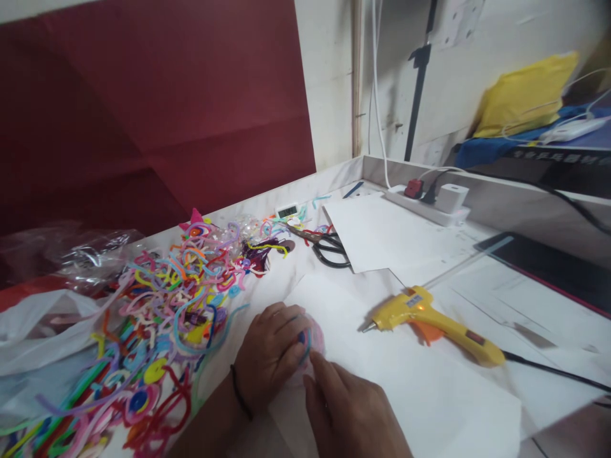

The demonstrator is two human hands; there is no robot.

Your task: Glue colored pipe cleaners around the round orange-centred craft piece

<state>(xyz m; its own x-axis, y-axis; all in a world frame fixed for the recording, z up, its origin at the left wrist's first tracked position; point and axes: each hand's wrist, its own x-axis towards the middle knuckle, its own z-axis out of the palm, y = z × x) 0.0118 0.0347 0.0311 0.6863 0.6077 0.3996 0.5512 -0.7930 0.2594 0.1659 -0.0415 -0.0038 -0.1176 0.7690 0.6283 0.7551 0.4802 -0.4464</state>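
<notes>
A small round pink and blue piece [316, 337] lies between my hands over white paper [429, 401]. My left hand [272, 350], with a dark band at the wrist, is closed on its left side, fingers curled over its top. From the lower right my right hand [348, 407] pinches at its lower edge; whether anything thin sits between those fingertips is hidden. To the right a yellow glue gun [439, 324] rests on its side, nozzle pointing left. A large heap of colourful fuzzy stems [191, 299] spreads on the left.
Black-handled scissors [329, 248] lie behind my hands, near a small white display [287, 211]. A power strip [429, 207] with plugs stands at the back right, and a dark tablet-like slab [554, 267] is at right. Plastic bags [42, 331] lie at the left edge.
</notes>
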